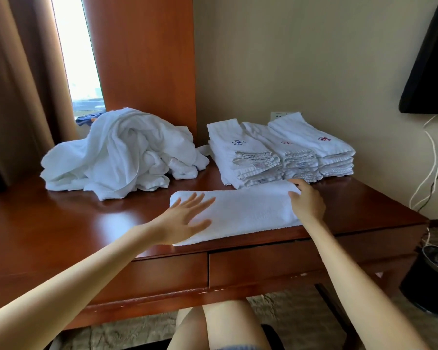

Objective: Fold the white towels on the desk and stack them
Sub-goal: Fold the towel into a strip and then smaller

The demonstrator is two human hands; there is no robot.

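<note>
1. Head view, done so far: three stacks of folded towels (281, 150) side by side at the back right of the desk (61, 223), close to the wall, with embroidered emblems on top, blue on the left stack, red on the other two.
2. In hand now: one half-folded towel (248, 210), laid as a long band along the desk's front edge, just in front of the stacks.
3. Left hand (185, 218): flat and wide open, fingers spread, pressing down the band's left end; nothing gripped.
4. Right hand (307, 203): at the band's right end, thumb on top and fingers curled round the edge, apparently pinching the cloth.
5. Left to do for this piece, as a judgement: fold across once or twice to match the stacked ones, then set on a stack.
6. Not yet folded: a rumpled heap of unfolded towels (122, 152) at the back left of the desk, well apart from both hands; several pieces by the look of it, exact count impossible to tell.
7. Overall: probably past halfway, weighing stacks against heap.
</note>
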